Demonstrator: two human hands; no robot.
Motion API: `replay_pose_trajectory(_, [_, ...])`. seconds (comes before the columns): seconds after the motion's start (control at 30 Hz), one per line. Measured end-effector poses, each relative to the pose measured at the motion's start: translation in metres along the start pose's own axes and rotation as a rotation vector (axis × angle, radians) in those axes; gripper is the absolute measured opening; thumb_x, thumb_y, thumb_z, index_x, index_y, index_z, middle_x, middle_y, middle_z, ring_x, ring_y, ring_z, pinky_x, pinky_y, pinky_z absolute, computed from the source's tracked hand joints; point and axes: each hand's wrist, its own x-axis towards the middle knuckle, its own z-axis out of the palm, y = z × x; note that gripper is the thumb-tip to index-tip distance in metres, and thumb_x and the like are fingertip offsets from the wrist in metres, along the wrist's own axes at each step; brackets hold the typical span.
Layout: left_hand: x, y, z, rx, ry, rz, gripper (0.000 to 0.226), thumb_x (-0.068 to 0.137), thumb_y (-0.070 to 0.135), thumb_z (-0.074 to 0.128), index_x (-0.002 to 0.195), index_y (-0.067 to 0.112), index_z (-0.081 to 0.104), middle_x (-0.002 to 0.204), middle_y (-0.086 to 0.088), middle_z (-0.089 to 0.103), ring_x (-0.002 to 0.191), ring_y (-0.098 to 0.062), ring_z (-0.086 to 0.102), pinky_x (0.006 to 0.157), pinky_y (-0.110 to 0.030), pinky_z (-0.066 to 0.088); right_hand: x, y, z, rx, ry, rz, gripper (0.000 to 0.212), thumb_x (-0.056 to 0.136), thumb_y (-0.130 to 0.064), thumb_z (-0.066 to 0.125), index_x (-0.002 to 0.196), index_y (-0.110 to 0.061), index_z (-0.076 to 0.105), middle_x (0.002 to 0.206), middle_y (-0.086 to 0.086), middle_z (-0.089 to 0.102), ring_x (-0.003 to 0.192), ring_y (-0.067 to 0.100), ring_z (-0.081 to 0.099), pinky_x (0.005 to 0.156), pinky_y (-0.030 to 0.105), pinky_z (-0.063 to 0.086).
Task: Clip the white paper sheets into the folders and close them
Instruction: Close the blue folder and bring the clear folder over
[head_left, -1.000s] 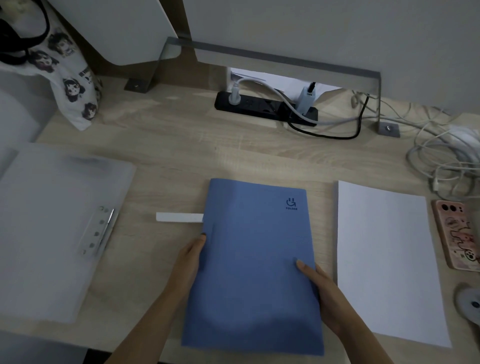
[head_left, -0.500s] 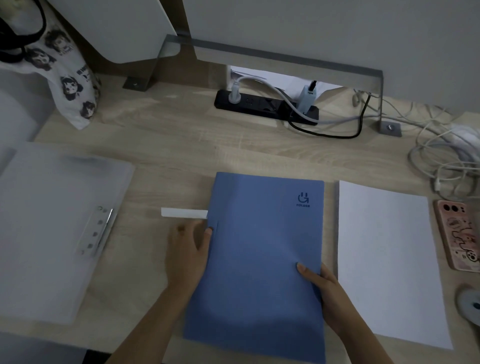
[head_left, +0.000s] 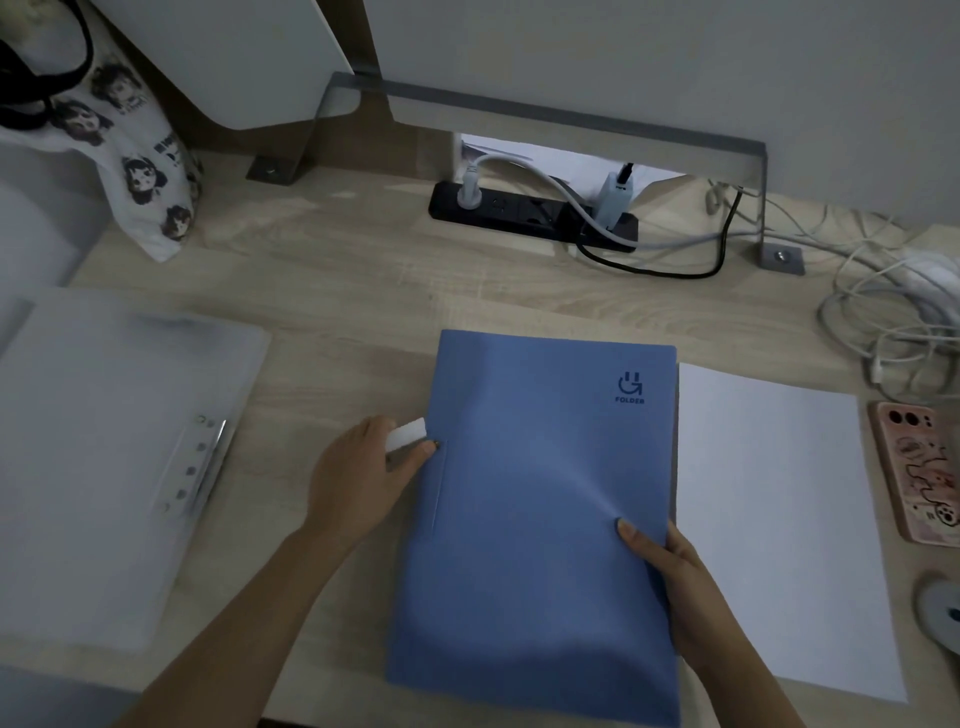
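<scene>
A closed blue folder (head_left: 545, 493) lies flat in the middle of the desk. At the folder's left edge, my left hand (head_left: 358, 478) pinches a small white strip (head_left: 408, 434) between thumb and fingers. My right hand (head_left: 675, 577) grips the folder's right edge, thumb on the cover. White paper sheets (head_left: 774, 519) lie just right of the folder. A translucent white folder (head_left: 104, 441) lies open at the left, its metal clip (head_left: 195, 462) showing.
A pink-cased phone (head_left: 919, 473) lies right of the paper. A black power strip (head_left: 530, 213) and tangled white cables (head_left: 893, 322) sit at the back. A printed tote bag (head_left: 130, 171) hangs at the back left. A grey round object (head_left: 943, 608) sits at the right edge.
The folder has shifted right, toward the paper. My left hand has slid up its left edge and closed on the white strip, which lay flat on the desk before.
</scene>
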Motion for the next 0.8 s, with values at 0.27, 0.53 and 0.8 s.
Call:
replay_pose_trajectory(0.27, [-0.012,0.023,0.023,-0.299,-0.099,-0.32,0.035,0.094,0.047,0.036,0.093,0.014,0.048,0.081,0.002,0.055,0.069,-0.013,0.051,0.06,-0.028,0.034,-0.001,0.005,0.008,0.036,0.007,-0.014,0.021,0.084,-0.017,0.06,0.105,-0.021,0.063,0.091,-0.003,0.076,0.08,0.018,0.072,0.057,0.026,0.057])
replay_pose_trajectory(0.53, [-0.018,0.017,0.042,-0.604,-0.22,-0.56,0.043,0.093,0.047,0.037,0.084,0.01,0.058,0.085,-0.006,0.062,0.08,-0.023,0.059,0.076,-0.036,0.045,0.004,0.006,0.005,0.007,0.045,-0.008,0.03,0.083,-0.018,0.062,0.113,-0.019,0.061,0.103,0.005,0.073,0.087,0.024,0.071,0.065,0.034,0.058])
replay_pose_trajectory(0.8, [-0.02,0.026,0.04,-0.515,-0.076,-0.592,0.047,0.097,0.038,0.034,0.122,0.002,0.051,0.126,-0.016,0.056,0.116,-0.031,0.051,0.099,-0.037,0.036,0.008,0.019,0.024,0.054,0.036,-0.008,0.024,0.083,-0.013,0.062,0.106,-0.023,0.062,0.095,-0.002,0.075,0.086,0.021,0.072,0.075,0.038,0.059])
